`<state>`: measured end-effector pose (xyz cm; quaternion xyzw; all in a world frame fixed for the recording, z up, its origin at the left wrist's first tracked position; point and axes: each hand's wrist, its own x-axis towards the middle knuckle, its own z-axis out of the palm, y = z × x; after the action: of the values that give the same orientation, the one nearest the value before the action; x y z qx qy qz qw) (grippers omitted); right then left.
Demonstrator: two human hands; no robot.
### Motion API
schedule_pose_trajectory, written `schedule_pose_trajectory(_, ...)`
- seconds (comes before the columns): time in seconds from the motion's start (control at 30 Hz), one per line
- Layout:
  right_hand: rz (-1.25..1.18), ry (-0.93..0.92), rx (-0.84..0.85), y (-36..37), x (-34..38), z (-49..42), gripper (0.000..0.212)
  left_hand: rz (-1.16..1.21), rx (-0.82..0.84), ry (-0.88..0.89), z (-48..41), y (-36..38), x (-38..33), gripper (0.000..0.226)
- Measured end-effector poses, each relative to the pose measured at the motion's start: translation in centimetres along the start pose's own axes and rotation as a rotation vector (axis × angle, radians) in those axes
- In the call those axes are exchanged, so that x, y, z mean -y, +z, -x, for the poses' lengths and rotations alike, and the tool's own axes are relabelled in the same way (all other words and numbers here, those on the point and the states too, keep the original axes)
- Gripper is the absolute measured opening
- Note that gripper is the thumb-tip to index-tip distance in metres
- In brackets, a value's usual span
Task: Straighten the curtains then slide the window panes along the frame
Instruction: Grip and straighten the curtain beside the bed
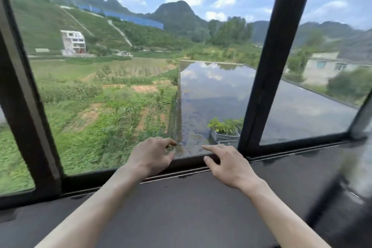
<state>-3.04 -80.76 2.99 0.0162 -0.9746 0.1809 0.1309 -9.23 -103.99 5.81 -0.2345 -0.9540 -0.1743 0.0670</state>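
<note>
A dark-framed sliding window fills the view. Its middle pane (pixel 120 86) sits between a left upright (pixel 26 106) and a right upright (pixel 267 66); another pane (pixel 314 106) lies to the right. My left hand (pixel 151 155) hovers at the bottom rail (pixel 189 162) of the middle pane, fingers loosely curled and apart, a ring on one finger. My right hand (pixel 229 165) is close beside it over the same rail, index finger stretched toward the glass, holding nothing. No curtain is in view.
A wide dark sill (pixel 191 207) runs below the window track (pixel 291 153). A blurred dark and pale shape (pixel 346 177) stands at the right edge. Outside are fields, a flooded flat roof and hills.
</note>
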Motion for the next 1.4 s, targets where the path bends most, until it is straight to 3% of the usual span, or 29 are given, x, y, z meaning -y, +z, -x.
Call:
schedule_pose_trajectory(0.37,0.146,0.378,-0.232,-15.6,-23.0,7.0,0.043,0.144,0.031,0.433,-13.4,7.3,-27.6,0.035)
schedule_pose_trajectory(0.83,0.172,0.659,-0.433,-32.4,-49.9,11.5,0.05,0.373,0.138,0.659,-29.3,16.5,-59.2,0.035)
schedule_pose_trajectory(1.1,0.236,0.726,-0.579,-38.9,-64.9,7.8,0.065,0.542,0.095,0.745,-40.6,22.4,-73.6,0.056)
schedule_pose_trajectory(1.4,-0.034,0.744,-0.742,-44.4,-80.9,1.8,0.101,0.948,0.252,0.629,-54.0,29.2,-89.1,0.1)
